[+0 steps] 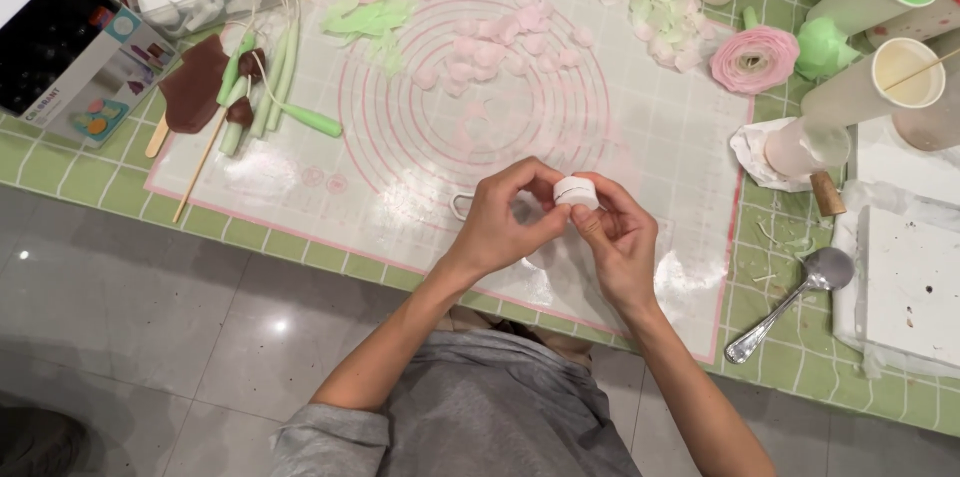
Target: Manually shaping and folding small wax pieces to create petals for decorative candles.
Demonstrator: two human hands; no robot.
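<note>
From the head camera, looking down, both hands are meeting just below the middle of the frame, over the lower part of a translucent white silicone work mat with pink concentric rings [640,127]. The left hand [505,222] is curling its fingers around one side of a small round white cap-like piece [576,193], and the right hand [622,242] is pinching the same piece from the other side with thumb and fingertips, so the two hands are sharing it, closed narrowly on it. What the piece is made of is hard to tell from here; it may be a little lid or a lump of soft white paste. Just left of the left hand, a small white loop-shaped cutter [461,206] is peeking out on the mat.

Towards the upper middle, pale pink paper-thin petals [500,47] are lying scattered inside the rings. At upper left, light green stem-like rods [280,87] are resting beside a brown flat paddle-shaped piece [195,87]. At upper right, a finished pink layered flower [754,59] is sitting near several tall cream-coloured cylindrical tubes [870,87]. At lower right, a shiny metal spoon [790,302] is lying on the green checked tablecloth [80,187], well apart from the hands.
</note>
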